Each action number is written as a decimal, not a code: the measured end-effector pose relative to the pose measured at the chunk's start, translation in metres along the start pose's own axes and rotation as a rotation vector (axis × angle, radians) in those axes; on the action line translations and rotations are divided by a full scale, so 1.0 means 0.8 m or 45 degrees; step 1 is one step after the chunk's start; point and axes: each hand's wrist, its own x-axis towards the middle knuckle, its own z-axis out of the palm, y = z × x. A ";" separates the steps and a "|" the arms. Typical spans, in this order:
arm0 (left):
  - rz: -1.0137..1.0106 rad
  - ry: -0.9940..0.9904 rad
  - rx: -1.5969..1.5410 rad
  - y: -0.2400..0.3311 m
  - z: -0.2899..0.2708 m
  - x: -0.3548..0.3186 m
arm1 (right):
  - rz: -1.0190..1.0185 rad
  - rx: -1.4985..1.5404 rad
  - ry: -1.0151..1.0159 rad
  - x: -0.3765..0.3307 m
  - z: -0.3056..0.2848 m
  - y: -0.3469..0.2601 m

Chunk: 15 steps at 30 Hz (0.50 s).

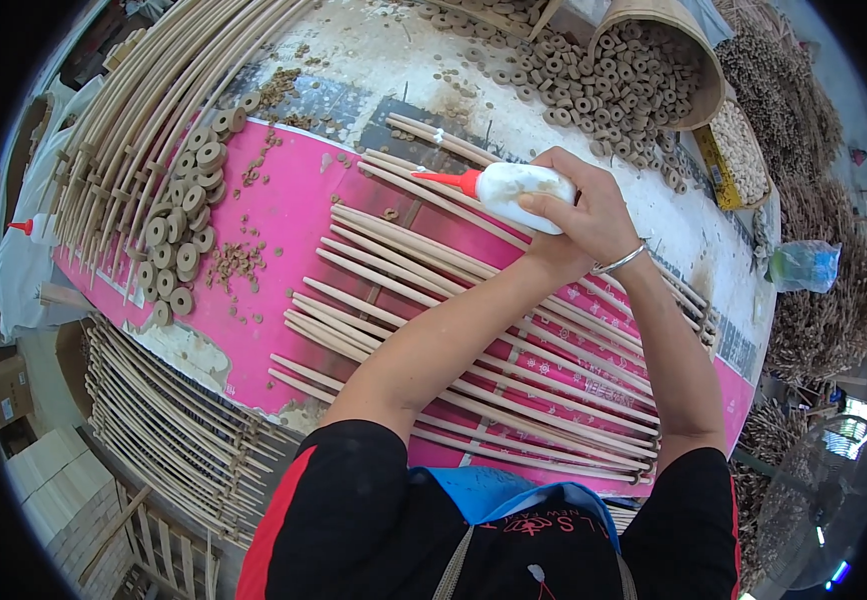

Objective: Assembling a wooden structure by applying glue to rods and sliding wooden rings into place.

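Observation:
A white squeeze bottle (529, 190) with a red pointed nozzle lies sideways in the air, its tip toward the left. My right hand (599, 205), with a silver bangle at the wrist, is closed around the bottle's rear end. My left hand (560, 248) meets it from below; its fingers are mostly hidden behind the right hand. Beneath both arms, long thin wooden rods (494, 375) lie side by side on a pink sheet (284, 240). Dark ring-shaped pieces (646, 465) sit at the rods' right ends. A white spot marks one far rod (439, 136).
Thick wooden rings (186, 215) are piled at the left, beside more rods (144, 130) fitted with discs. At the back right a tipped tub (709, 95) spills rings. A yellow basket (722, 165) and plastic cup (804, 267) stand right. Another red-tipped bottle (42, 229) is far left.

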 end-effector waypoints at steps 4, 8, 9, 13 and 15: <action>0.036 0.065 -0.013 -0.007 0.010 0.002 | 0.022 0.036 -0.029 -0.001 -0.001 0.005; 0.042 0.044 0.011 -0.004 0.008 0.000 | 0.027 0.034 -0.041 -0.006 -0.004 0.001; 0.045 0.036 0.019 -0.003 0.008 0.001 | 0.023 0.048 -0.038 -0.009 -0.005 0.000; 0.057 0.004 0.048 -0.001 0.007 0.004 | 0.033 0.172 -0.030 -0.012 0.000 -0.003; 0.063 -0.011 0.065 -0.001 0.007 0.010 | 0.007 0.134 -0.033 -0.010 0.003 0.000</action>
